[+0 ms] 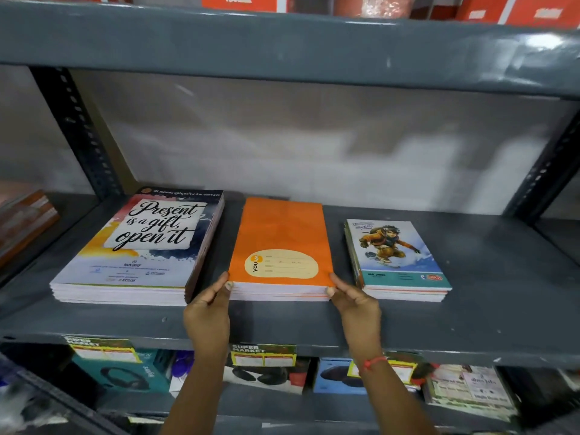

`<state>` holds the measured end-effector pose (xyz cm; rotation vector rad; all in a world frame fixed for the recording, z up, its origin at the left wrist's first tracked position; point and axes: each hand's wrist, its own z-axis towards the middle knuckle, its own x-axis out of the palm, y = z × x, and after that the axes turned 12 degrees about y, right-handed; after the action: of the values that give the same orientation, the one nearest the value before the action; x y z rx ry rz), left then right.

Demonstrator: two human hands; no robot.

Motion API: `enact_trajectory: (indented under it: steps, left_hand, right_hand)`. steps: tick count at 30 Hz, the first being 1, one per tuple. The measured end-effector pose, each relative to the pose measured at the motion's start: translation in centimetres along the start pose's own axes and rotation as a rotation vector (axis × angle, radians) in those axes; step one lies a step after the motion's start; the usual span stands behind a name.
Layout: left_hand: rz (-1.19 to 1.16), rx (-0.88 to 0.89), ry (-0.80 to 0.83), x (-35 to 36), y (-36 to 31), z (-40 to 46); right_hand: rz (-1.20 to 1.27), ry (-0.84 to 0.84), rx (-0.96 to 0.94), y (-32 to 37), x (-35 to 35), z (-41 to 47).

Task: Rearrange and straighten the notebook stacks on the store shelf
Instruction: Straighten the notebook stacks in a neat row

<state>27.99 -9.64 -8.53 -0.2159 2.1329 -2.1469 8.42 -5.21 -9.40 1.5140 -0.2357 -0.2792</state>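
Observation:
Three notebook stacks lie on the grey shelf (314, 321). In the middle is the orange stack (281, 233) with a cream label. My left hand (208, 312) grips its front left corner and my right hand (354, 304) grips its front right corner, thumbs on the cover's edge. To the left lies a larger stack topped by a "Present is a gift, open it" cover (141, 246). On the right sits a smaller stack with a cartoon snowboarder cover (397, 259). Narrow gaps separate the stacks.
A grey shelf board (282, 48) hangs overhead with orange boxes (533, 11) on it. Perforated uprights (78, 127) frame the bay. Boxed headphones (125, 372) and price tags (263, 354) sit below. More books (25, 221) lie in the bay to the left.

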Motion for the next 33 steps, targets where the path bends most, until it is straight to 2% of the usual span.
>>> enact_trajectory:
  steps: [2,4,6,9,11,15,21,25,33]
  left_hand:
    - [0.194,0.102,-0.084,1.4,-0.4,-1.7]
    - [0.353,0.315,-0.057,3.8,-0.9,-4.1]
    - [0.382,0.486,0.127,7.3,-1.2,-6.4]
    - [0.317,0.457,0.384,12.8,-0.9,-8.6]
    - [0.308,0.32,0.447,15.9,-0.5,-8.8]
    - [0.192,0.058,0.543,19.0,0.6,-7.5]
    - [0.104,-0.002,0.493,19.5,1.4,-6.6]
    - [0.106,-0.01,0.535,19.0,1.5,-6.6]
    - [0.078,-0.014,0.375,19.8,1.5,-6.7]
  right_hand:
    - [-0.057,0.005,-0.011,0.5,-1.2,-0.8]
    - [-0.137,-0.056,-0.04,0.8,-3.7,-1.4]
    - [-0.207,-0.192,-0.09,1.1,-7.2,-1.6]
    - [-0.047,-0.489,-0.177,1.1,-12.7,-0.7]
    - [-0.046,-0.423,-0.103,1.1,-15.3,0.0]
    - [-0.123,-0.124,0.056,0.1,-17.8,1.4]
    - [-0.205,0.098,0.101,-0.9,-18.7,1.5]
    - [-0.245,0.134,0.08,-0.5,-19.0,1.4]
    - [-0.32,0.037,0.085,-0.3,-18.5,1.4]
